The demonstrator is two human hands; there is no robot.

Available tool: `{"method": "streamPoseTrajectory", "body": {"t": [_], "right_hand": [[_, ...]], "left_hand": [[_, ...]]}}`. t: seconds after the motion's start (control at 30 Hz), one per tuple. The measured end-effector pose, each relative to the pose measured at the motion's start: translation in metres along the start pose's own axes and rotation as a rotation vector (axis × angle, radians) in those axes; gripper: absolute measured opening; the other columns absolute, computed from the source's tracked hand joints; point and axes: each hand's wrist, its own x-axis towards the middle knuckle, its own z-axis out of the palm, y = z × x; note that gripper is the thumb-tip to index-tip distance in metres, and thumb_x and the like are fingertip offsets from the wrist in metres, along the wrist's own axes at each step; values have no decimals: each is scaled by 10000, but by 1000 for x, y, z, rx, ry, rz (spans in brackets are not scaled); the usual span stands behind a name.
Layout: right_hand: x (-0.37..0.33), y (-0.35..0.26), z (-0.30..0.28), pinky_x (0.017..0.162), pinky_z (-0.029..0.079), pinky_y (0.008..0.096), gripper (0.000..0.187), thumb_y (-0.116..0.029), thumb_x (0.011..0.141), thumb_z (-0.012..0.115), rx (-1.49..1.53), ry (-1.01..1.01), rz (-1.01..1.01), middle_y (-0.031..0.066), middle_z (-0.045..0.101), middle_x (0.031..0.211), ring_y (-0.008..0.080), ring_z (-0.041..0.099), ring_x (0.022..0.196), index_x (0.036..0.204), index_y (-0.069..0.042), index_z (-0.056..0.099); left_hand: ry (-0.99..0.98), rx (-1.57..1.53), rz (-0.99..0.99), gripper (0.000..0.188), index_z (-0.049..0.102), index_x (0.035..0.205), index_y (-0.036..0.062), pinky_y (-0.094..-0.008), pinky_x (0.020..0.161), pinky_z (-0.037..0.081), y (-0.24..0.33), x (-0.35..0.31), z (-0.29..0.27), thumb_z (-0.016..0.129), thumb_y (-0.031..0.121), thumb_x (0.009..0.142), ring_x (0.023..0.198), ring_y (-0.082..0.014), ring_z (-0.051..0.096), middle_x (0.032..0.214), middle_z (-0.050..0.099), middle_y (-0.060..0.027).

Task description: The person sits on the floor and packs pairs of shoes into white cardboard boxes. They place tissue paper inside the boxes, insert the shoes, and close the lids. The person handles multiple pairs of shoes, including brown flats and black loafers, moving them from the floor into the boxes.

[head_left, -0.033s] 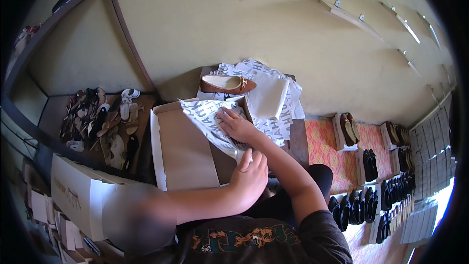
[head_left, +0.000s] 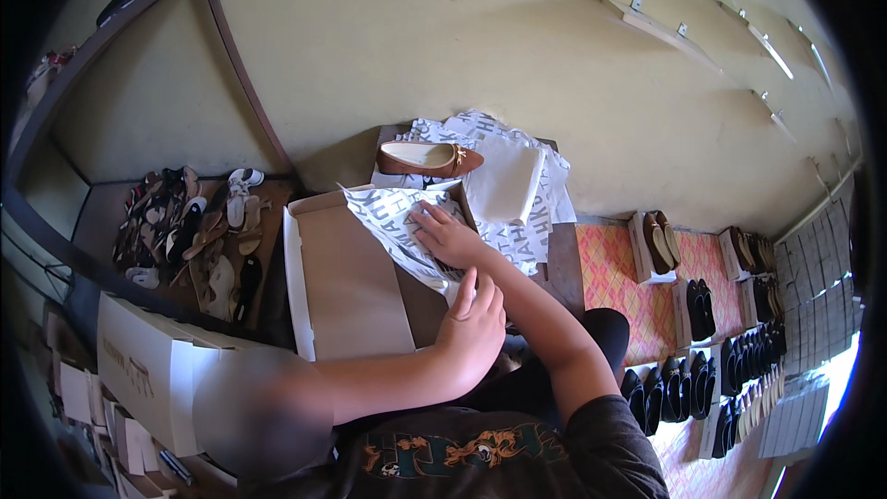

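A sheet of printed white wrapping paper (head_left: 393, 222) lies over the right part of an open cardboard shoe box (head_left: 346, 282). My right hand (head_left: 445, 236) rests flat on this paper, fingers stretched out and slightly spread. At the paper's near corner is my left hand (head_left: 471, 319), its fingers loosely bent and apart; whether they touch the paper is hard to see. What lies under the paper is hidden. Just beyond the box, a brown pointed flat shoe (head_left: 430, 159) with a small bow sits on more printed sheets (head_left: 554, 180).
A folded white sheet (head_left: 504, 180) tops the paper pile. Assorted sandals and shoes (head_left: 208, 231) crowd a surface at left, near a large white carton (head_left: 148, 370). At right, black shoes (head_left: 670, 388) and brown shoes (head_left: 661, 245) stand in boxes on a patterned floor (head_left: 614, 291).
The fingers of my left hand have lifted and parted a little. My right hand stays on the paper.
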Motion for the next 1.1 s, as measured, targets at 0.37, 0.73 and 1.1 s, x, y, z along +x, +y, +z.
{"method": "streamPoseTrajectory", "body": {"t": [0.37,0.73,1.1], "right_hand": [[1,-5,8,1035,234,569,545,-497,919,332,-148,-57,122,91,197,1479,354,203,1344,1395,-233,298],[2,-1,19,1032,223,588,574,-521,906,322,-258,-49,94,80,162,1489,403,184,1336,1405,-240,273],[7,-22,10,1034,275,515,497,-355,912,369,-407,-18,53,100,302,1431,263,311,1310,1363,-149,340]], "left_hand": [[-423,-578,-18,112,620,810,54,-470,834,394,3,7,52,561,88,720,881,-223,583,837,597,-74],[-382,-808,-10,326,572,1016,-25,-375,767,490,16,-22,51,599,98,716,942,-282,553,1014,534,-157],[-414,-570,-152,218,559,895,-27,-392,765,484,-33,-45,43,529,167,800,890,-312,579,910,580,-151]]}}
